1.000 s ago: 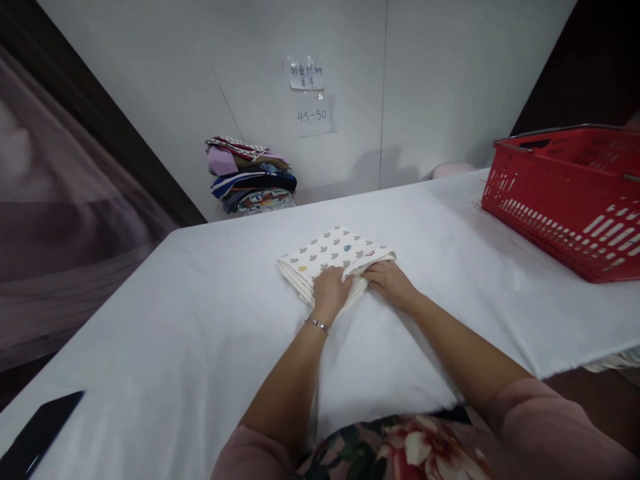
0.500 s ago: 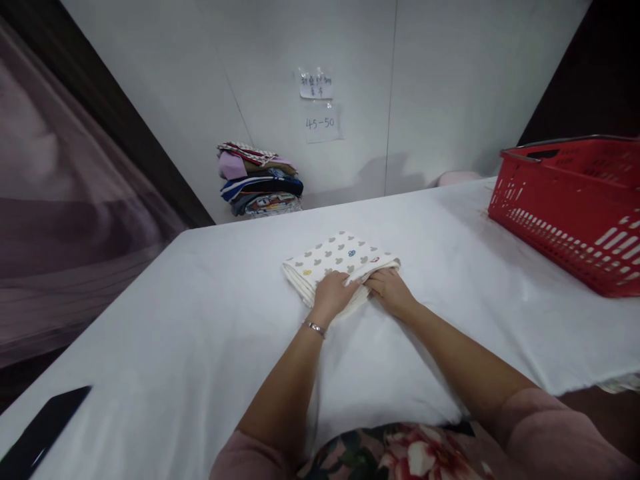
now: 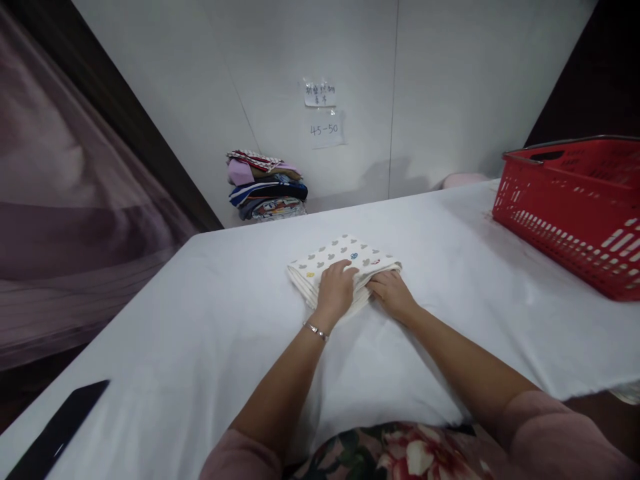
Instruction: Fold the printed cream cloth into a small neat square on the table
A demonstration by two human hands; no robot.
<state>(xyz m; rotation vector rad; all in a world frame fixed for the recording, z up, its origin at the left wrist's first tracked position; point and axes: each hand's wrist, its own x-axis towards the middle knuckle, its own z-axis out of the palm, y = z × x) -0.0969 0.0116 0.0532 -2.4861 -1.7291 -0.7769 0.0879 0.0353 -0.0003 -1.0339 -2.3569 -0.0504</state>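
Note:
A cream-white cloth (image 3: 333, 252) printed with grey animal-head shapes and a few coloured motifs lies folded in several layers on the table. Over its near left part rests my left hand (image 3: 336, 292), fingers a little curved and apart, with no fold pinched between them. My right hand (image 3: 394, 293) is at the near right edge, its fingers tucked between the cloth's layers and gripping there. The fingertips of that hand are hidden beneath the top layer.
White fabric covers the table (image 3: 225, 320). A red plastic basket (image 3: 565, 220) stands at the right. Behind the far edge is a pile of folded fabrics (image 3: 267, 187), below paper signs (image 3: 326, 127) on the wall. A flat black object (image 3: 60, 427) lies at the near left.
My left hand has let go of the fold near my right hand and lifted slightly, its fingers spreading. My right hand stays at the edge. The view has shifted a little.

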